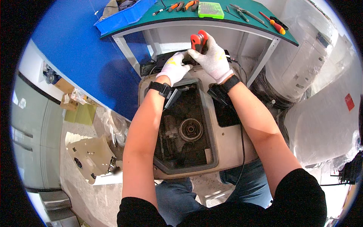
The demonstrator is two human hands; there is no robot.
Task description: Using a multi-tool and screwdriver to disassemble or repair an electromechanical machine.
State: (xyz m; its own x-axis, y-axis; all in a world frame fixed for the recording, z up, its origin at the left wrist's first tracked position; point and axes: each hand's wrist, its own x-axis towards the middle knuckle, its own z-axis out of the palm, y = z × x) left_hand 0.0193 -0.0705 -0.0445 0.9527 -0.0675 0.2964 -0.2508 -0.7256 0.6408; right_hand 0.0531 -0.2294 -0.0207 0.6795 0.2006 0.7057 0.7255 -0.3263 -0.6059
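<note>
Workshop floor under green table (189, 20) | right hand (213, 56) fingers clamped on red screwdriver (198, 39) | left hand (174, 67) fingers curled on black part (162, 60) | beige housing (227, 143) opened, part unremoved.

red-handled screwdriver (198, 40), upright over appliance

White gloves with yellow marks on left hand (173, 68) and right hand (213, 57). Screwdriver handle (197, 40) at 12 o'clock of the hands: red-orange with black. Black wrist straps (160, 88), black sleeves (298, 196). Appliance casing (230, 142) beige, its open cavity (185, 132) dark grey to black, maybe rusty brown. Work mat (227, 19) at 12 o'clock green, bit case (211, 10) lime green, bin (121, 17) at 11 o'clock blue. Loose panel (90, 155) at 8 o'clock cream. Jeans (176, 200) blue.
</note>
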